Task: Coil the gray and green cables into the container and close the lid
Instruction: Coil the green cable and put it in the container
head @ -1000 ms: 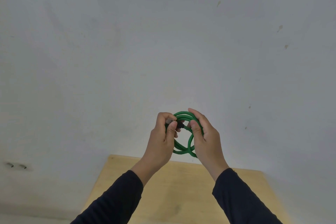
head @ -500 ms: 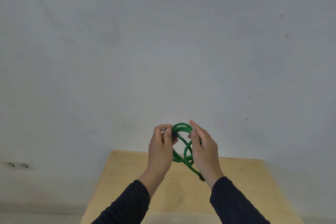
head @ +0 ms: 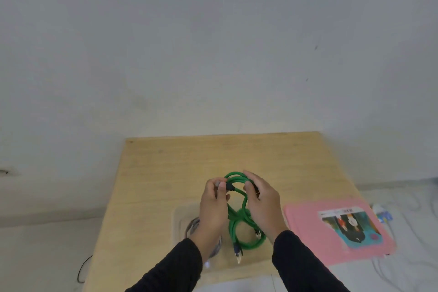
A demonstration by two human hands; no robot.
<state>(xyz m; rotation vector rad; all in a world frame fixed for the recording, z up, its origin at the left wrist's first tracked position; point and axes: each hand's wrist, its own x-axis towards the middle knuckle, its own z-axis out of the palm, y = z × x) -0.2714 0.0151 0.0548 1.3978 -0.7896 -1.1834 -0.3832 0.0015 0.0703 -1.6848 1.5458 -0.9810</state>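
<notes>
Both hands hold the green cable (head: 239, 225), coiled into loops above the wooden table (head: 151, 187). My left hand (head: 213, 208) pinches a dark plug end at the top of the coil. My right hand (head: 263, 204) grips the loops on the right side. The lower loops and a plug hang down over a clear plastic container (head: 180, 216) that stands under my hands. A gray cable (head: 193, 224) lies coiled inside it, mostly hidden by my left wrist. The pink lid (head: 308, 225) lies flat on the table to the right of the container.
The lid bears a colourful picture label (head: 350, 227). White cables (head: 398, 218) lie on the floor past the table's right edge. A thin black wire (head: 81, 270) runs on the floor at the left. A plain wall stands behind the table.
The view has tilted down, so the table, container and lid have come into sight. My hands have lowered with the green coil, and its loops now hang longer over the container.
</notes>
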